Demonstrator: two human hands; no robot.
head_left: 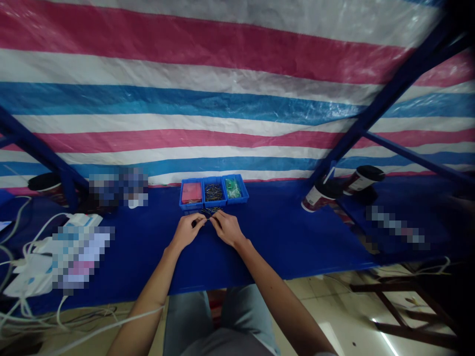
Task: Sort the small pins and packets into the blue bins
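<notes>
My left hand (188, 230) and my right hand (229, 228) meet fingertip to fingertip over the blue table, just in front of three small blue bins. Each hand is closed in a pinch; whatever lies between the fingertips is too small to make out. Right beyond the fingers is a little heap of thin dark pieces (211, 210), like screws or pins. Pink flat pieces fill the left bin (192, 193). Similar dark thin pieces fill the middle bin (213, 193). In the right bin (233, 188) are small green and clear pieces.
White power strips (31, 274) with tangled cables lie at the left. Dark-lidded tubs (319, 196) stand at the right, near a slanted blue frame post (356, 126). A striped plastic sheet (208, 106) hangs behind the blue table (289, 237). A wooden stool (408, 309) is at the lower right.
</notes>
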